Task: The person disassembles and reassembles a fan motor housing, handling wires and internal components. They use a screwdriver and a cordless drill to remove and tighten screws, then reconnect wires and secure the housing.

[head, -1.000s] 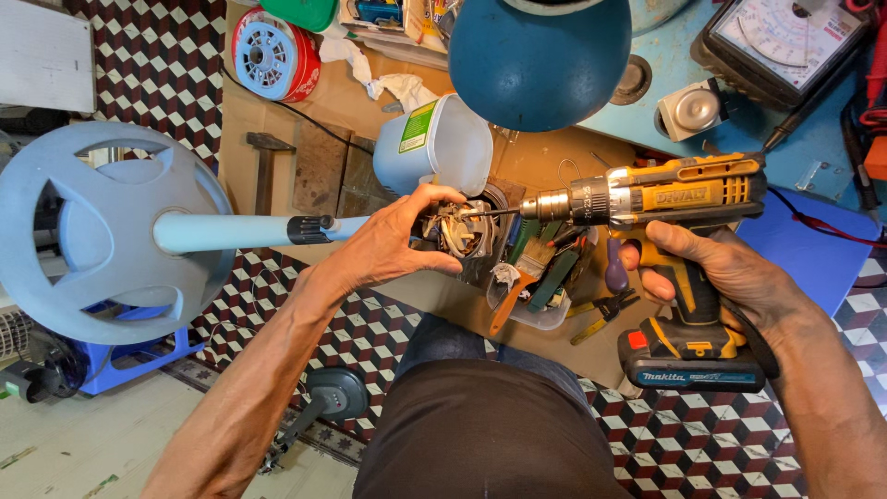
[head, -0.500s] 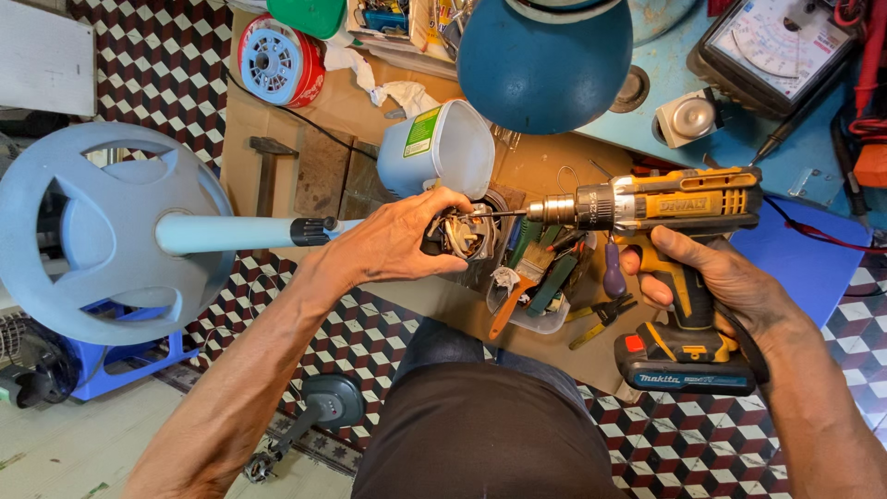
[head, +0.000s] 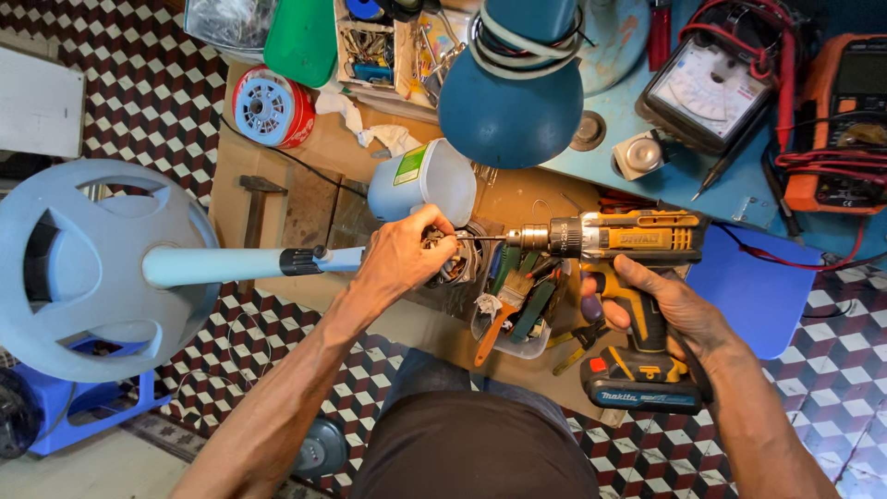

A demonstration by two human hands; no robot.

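Holding the fan motor (head: 457, 263) steady at the top of the pale blue fan pole (head: 212, 266), the left hand (head: 402, 263) is wrapped around it, fingers curled over the copper windings. The right hand (head: 661, 305) is closed around the grip of a yellow and black cordless drill (head: 628, 268), held level, its thin bit (head: 480, 237) reaching the motor just beside the left fingers. The bit looks set on a fastener there, though the exact spot is hidden by the hand, so I cannot tell whether the screw is going in or coming out. Judging by the bare windings, the motor housing is already off, and the work on the motor itself seems to be in mid-course.

The pole runs left to the round grey-blue fan base (head: 97, 268), which hangs out over the checkered floor (head: 139, 92). Below the drill sits a clear plastic tray of screwdrivers (head: 513, 310), close under the working spot. A pale tub with a green label (head: 420, 180) lies just behind the motor, nearly touching the left hand, and crowds that side. Further back on the table (head: 305, 194) are a dark blue fan housing (head: 513, 106), an analog meter (head: 707, 88), an orange multimeter (head: 845, 111) with red leads, and a small blue and red spool (head: 273, 106).
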